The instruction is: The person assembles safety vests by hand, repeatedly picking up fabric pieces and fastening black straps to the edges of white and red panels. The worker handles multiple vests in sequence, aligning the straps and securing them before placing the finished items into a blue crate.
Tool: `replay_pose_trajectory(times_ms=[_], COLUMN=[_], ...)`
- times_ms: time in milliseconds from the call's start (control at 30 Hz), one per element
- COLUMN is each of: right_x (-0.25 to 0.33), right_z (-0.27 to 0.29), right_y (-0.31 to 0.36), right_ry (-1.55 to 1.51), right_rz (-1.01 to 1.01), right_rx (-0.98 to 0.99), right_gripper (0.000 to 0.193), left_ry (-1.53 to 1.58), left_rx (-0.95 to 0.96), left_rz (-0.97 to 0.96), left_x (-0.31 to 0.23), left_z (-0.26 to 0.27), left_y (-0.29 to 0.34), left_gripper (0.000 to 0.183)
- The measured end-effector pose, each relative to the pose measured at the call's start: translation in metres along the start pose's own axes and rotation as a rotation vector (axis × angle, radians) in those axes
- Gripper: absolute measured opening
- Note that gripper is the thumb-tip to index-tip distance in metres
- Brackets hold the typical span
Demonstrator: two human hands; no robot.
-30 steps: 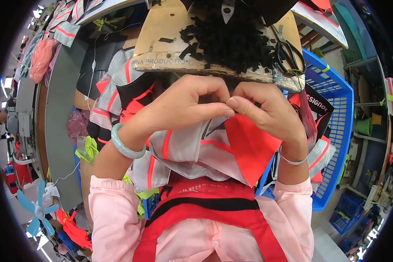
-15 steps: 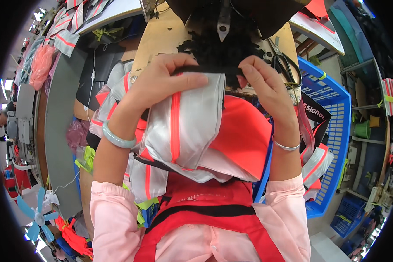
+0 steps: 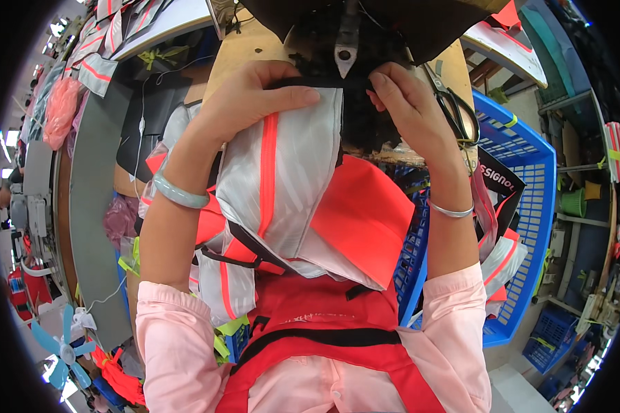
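Note:
A silver fabric bag piece with a coral stripe hangs from my left hand. That hand is closed, thumb on top, at the piece's upper edge, where a black strip runs. My right hand has its fingers pinched at the strip's right end; the exact grip is partly hidden. Coral fabric spreads out below the silver panel, over my red apron. Just beyond the strip is a pointed metal tip with a hole, part of a dark machine.
Black-handled scissors lie at the wooden table's right edge. A blue plastic crate with fabric pieces stands at right. More silver pieces are bunched at left by a grey board. A blue fan is at lower left.
Both hands have moved slightly away from me, bringing the black strip closer to the metal tip. The silver piece has risen and shifted left, showing black trim along its lower edge.

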State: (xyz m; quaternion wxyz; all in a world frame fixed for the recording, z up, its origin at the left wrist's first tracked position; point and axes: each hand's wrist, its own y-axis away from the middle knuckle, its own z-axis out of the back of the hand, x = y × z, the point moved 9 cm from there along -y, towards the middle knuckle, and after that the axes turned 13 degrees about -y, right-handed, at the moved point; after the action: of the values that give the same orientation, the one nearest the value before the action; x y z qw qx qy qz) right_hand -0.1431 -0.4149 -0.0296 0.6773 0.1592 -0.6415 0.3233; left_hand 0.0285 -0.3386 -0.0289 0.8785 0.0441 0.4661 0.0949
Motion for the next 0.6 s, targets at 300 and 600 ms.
replay_pose_trajectory(times_ms=[300,600], right_x=[0.014,0.009], right_z=[0.004,0.036], right_y=[-0.006,0.008], right_ry=[0.010,-0.260], right_rz=[0.084,0.010], right_rx=[-0.061,-0.273], right_gripper=[0.031,0.028], left_ry=[0.152,0.139], left_rx=[-0.003,-0.018], left_rz=[-0.018,-0.013], left_x=[0.001,-0.001], left_z=[0.002,0.004], left_y=[-0.006,0.004], left_gripper=[0.027,0.023])
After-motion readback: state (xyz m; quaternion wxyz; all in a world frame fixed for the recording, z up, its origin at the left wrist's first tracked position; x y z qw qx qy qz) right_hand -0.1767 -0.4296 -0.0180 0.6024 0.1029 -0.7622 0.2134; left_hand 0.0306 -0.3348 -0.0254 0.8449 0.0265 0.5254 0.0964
